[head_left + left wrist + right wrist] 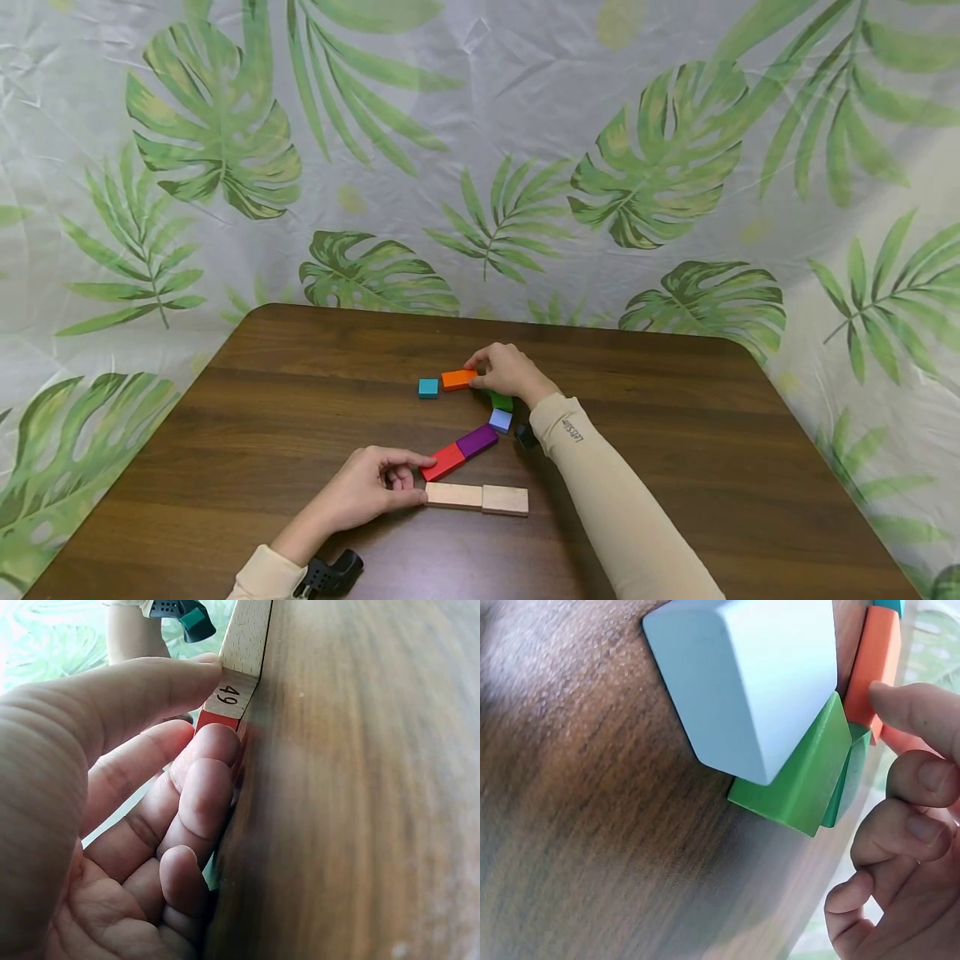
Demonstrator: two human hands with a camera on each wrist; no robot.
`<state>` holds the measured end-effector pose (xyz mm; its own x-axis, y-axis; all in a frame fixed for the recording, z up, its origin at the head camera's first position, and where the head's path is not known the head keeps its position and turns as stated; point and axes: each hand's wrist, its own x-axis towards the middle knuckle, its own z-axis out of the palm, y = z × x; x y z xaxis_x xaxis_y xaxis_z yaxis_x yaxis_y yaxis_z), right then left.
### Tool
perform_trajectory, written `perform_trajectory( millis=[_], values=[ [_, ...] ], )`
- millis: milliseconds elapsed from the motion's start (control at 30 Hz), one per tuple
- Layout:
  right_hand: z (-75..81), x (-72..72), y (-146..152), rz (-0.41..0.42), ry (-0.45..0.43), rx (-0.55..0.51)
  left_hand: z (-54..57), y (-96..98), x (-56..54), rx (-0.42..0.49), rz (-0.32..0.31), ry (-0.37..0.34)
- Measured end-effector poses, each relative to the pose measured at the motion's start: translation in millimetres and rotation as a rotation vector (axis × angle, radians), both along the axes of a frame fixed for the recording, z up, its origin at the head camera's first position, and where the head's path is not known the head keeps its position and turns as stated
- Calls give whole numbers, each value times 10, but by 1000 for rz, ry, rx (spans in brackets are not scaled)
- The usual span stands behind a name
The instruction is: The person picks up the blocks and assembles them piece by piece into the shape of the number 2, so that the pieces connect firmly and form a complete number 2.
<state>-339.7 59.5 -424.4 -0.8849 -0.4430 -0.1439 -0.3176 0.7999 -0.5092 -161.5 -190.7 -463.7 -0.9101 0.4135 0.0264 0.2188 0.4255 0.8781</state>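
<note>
My right hand (510,372) pinches the right end of an orange block (456,381) between thumb and index finger. A teal block (428,388) sits left of it. In the right wrist view, a dark green block (847,780), a green block (799,769) and a light blue block (742,690) follow the orange one in a curve. With its index finger, my left hand (375,485) touches the end of a red block (443,462). Its thumb rests against the end of a plain wooden block (453,497), printed with a number.
A purple block (477,442) joins the red one and leads up to the light blue block. Another plain wooden block (506,500) lies end to end with the first. The brown tabletop (660,467) reaches back to a leaf-patterned cloth (517,108).
</note>
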Motion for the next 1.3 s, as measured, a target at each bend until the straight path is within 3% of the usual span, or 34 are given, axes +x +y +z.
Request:
perform_trajectory(
  millis=[533,1033,1300],
  values=[
    [5,-16,4,36,-13,-53,2,-13,3,-10,10,-8],
    [77,119,-288,119,19,-79,-44,-20,-13,-39,2,16],
    [44,184,-410,124,36,-29,-17,-15,-4,-20,-14,19]
  ],
)
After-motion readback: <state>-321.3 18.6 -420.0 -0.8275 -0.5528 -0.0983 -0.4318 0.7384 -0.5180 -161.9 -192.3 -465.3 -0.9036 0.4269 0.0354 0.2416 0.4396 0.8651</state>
